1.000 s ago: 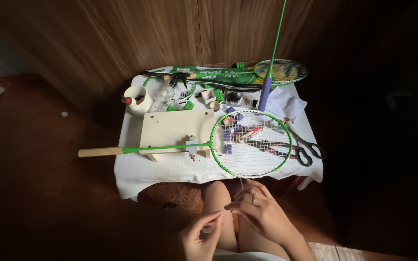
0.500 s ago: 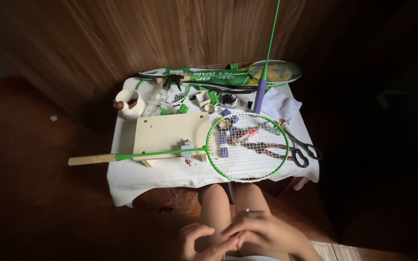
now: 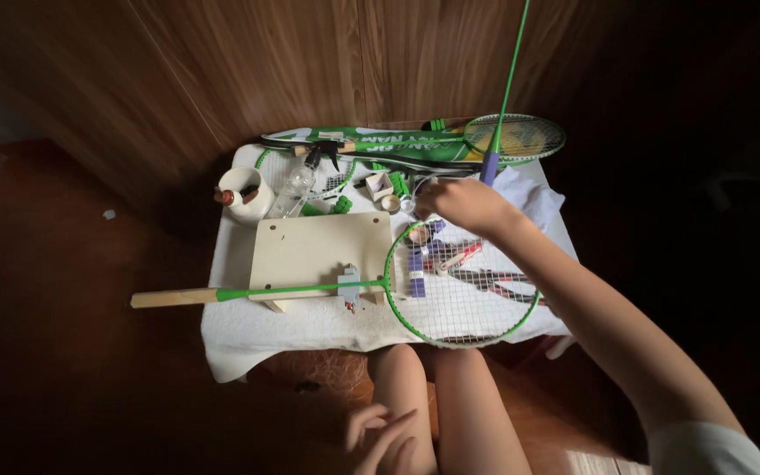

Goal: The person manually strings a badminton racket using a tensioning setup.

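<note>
A green badminton racket (image 3: 450,299) lies across a pale wooden block (image 3: 318,251) on a small table under a white cloth (image 3: 310,325); its wooden handle (image 3: 173,297) sticks out left. My right hand (image 3: 464,204) reaches over the racket head to the small items at the table's back, fingers curled down among them; whether it grips anything is hidden. My left hand (image 3: 380,437) rests low near my knees (image 3: 433,396), fingers apart and empty.
At the back lie a second green racket (image 3: 512,136) and a green racket cover (image 3: 371,145). A white mug (image 3: 244,189), a clear spray bottle (image 3: 296,180), purple pieces (image 3: 415,273) and scissors (image 3: 485,281) crowd the table. A wood-panel wall stands behind; brown floor lies around.
My right hand has left my lap, where both hands were together, and stretched forward over the racket to the back of the table. My left hand stays low. The view has moved closer.
</note>
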